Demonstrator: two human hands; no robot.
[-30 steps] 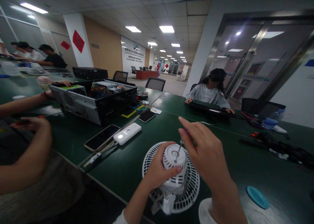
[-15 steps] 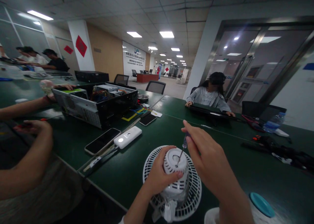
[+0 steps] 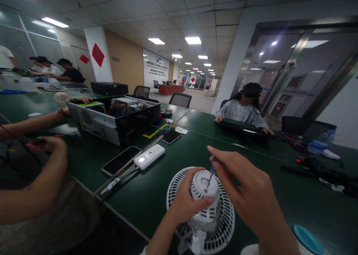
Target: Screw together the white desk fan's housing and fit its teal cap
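Note:
A small white fan [image 3: 200,210] lies grille-down on the green table [image 3: 167,184], its round motor housing [image 3: 205,189] facing up. My left hand [image 3: 183,202] is wrapped round that housing from the left, thumb across its side. My right hand [image 3: 248,195] pinches a thin screwdriver [image 3: 209,178] whose metal tip rests in the top of the housing. Most of the screwdriver's handle is hidden by my fingers.
A white power bank [image 3: 149,156] and a phone [image 3: 121,160] lie to the left, another phone [image 3: 171,137] beyond. An open computer case [image 3: 114,119] stands further back. A co-worker's arm [image 3: 36,180] is at left; a person [image 3: 243,107] sits opposite. A teal disc [image 3: 307,240] lies at the right.
The view has drifted slightly, so the fan and both hands sit a little lower and further right. My right hand has closed in over the housing, still on the screwdriver.

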